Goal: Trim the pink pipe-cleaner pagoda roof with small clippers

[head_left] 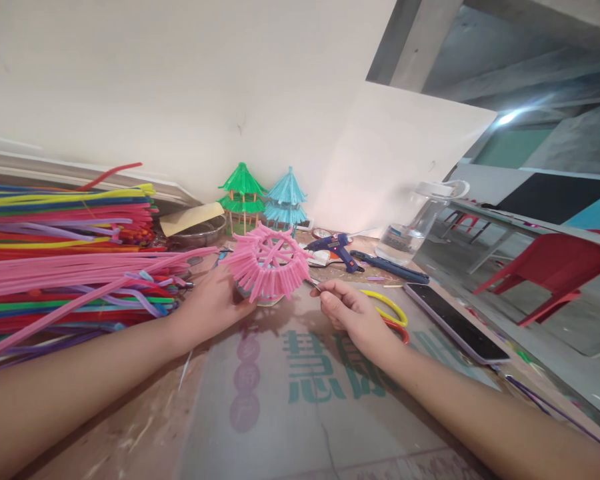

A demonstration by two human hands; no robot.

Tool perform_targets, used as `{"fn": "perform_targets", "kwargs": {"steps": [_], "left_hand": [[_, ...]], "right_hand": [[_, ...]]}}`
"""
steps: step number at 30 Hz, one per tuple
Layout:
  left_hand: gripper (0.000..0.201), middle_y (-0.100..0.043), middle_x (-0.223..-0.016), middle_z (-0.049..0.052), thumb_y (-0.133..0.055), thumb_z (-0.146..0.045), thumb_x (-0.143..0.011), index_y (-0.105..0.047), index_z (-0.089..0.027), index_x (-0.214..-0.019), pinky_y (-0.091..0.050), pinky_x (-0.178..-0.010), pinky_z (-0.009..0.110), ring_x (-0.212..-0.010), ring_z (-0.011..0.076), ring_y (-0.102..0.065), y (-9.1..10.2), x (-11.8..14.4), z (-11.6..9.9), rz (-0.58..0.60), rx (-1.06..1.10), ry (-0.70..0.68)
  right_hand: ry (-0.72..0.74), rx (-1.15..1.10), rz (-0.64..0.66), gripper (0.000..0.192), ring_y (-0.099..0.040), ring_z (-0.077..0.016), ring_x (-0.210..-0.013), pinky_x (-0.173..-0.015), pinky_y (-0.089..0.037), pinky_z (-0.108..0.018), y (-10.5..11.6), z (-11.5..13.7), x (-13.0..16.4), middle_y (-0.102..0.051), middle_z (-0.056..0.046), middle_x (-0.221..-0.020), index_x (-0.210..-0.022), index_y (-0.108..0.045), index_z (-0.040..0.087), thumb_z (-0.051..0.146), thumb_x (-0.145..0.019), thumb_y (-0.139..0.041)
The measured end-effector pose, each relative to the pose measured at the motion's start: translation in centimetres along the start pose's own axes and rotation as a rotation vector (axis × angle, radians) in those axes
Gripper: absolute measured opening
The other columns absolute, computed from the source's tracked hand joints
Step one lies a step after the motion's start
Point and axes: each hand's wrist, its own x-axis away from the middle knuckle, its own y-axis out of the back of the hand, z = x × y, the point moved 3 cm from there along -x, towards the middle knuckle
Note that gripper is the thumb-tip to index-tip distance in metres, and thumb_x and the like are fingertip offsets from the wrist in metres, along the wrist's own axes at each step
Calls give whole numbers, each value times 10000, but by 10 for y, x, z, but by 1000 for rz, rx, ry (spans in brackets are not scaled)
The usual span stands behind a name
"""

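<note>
My left hand [220,307] is closed around the lower side of a model with a pink fuzzy roof [267,263], made of many short pipe-cleaner pieces radiating from a ring. My right hand [347,310] is just right of the model, thumb and forefinger pinched on a thin dark metal tip [315,285] that points at the roof's edge. Behind that hand show the yellow and orange handles of scissors [397,310]; whether the tip belongs to them I cannot tell. The model's base is mostly hidden by the roof and my left fingers.
Bundles of coloured pipe cleaners [70,267] fill the left side. Farther back stand a green pavilion model [242,190] and a blue one [287,197]. A glue gun [337,250], a dark blue long-handled tool [393,267], a clear jug [407,223] and a phone [455,323] lie rightward.
</note>
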Motion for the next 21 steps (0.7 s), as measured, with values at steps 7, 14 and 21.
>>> {"fn": "perform_targets", "kwargs": {"steps": [7,14,21], "left_hand": [[307,-701,-1189,104,-603,-242,-826,-636,-208,-1130,-525,-994,480,-1136,316,-637,0,1,1,11,-25,17],[331,-679,-1210,147,-569,-273,-868,-622,-162,-1174,-537,-962,498,-1163,341,-623,-1,2,1,-41,-35,-36],[278,-701,-1166,124,-585,-235,-842,-643,-178,-1107,-535,-965,492,-1111,326,-653,0,1,0,-24,-10,-32]], "right_hand": [[17,9,-26,450,-279,-99,-487,-449,-189,-254,0,-2,-1,-361,81,-546,-806,-569,211,636,-749,-708],[17,13,-12,468,-261,-98,-482,-448,-186,-257,0,1,-1,-341,86,-543,-818,-572,215,657,-743,-704],[7,-10,7,493,-250,-93,-482,-448,-176,-254,0,1,0,-345,90,-547,-834,-571,204,671,-743,-702]]}}
